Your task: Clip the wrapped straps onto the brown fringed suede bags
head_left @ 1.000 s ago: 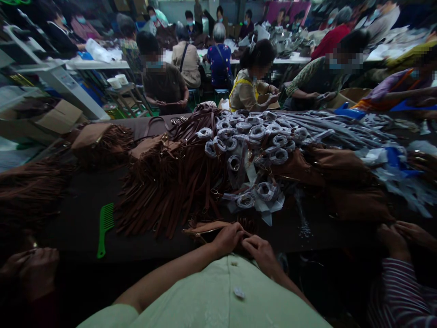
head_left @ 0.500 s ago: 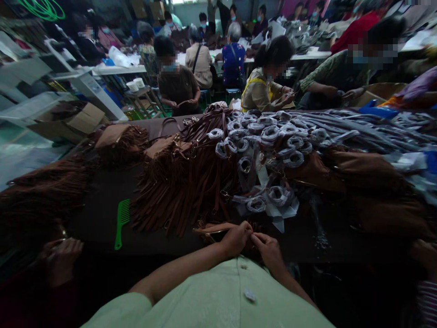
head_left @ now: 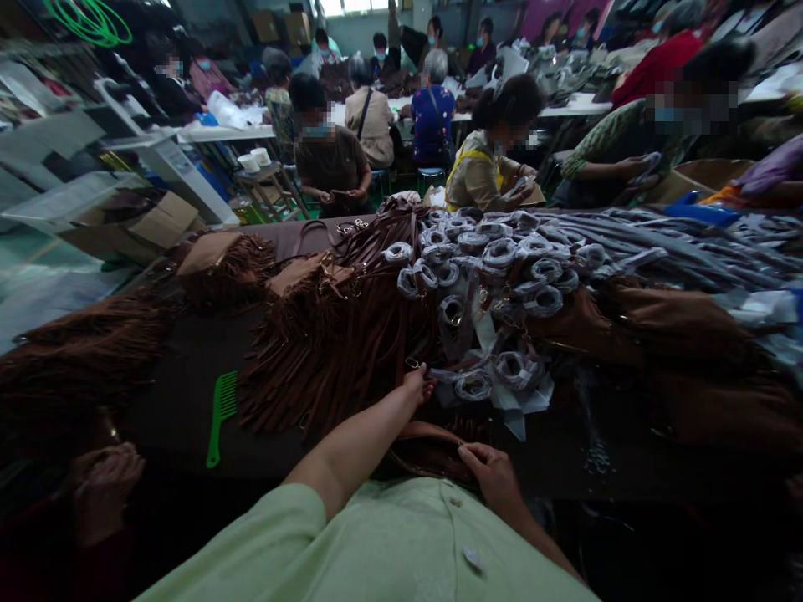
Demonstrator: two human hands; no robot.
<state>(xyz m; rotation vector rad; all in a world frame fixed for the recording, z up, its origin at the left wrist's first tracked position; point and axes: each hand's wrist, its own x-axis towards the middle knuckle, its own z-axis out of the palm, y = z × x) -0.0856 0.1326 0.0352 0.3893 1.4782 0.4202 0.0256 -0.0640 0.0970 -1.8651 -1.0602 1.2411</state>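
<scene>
My left hand reaches forward over the table, fingers closed at the near end of a plastic-wrapped strap. A metal clasp shows just beyond the fingertips. That strap leads to a wrapped coil. Close to my body, my right hand pinches the edge of a brown bag, whose opening faces me. My left forearm covers part of the bag. Brown fringe strips spread out left of my reaching hand.
A green comb lies on the dark table at left. Fringed bags sit behind it. Many wrapped strap coils pile up ahead, with brown bags at right. Another person's hands work at lower left; people sit across the table.
My left hand has left the bag and stretched forward to the wrapped strap. My right hand stays at the bag, which now gapes more visibly. The view has shifted slightly.
</scene>
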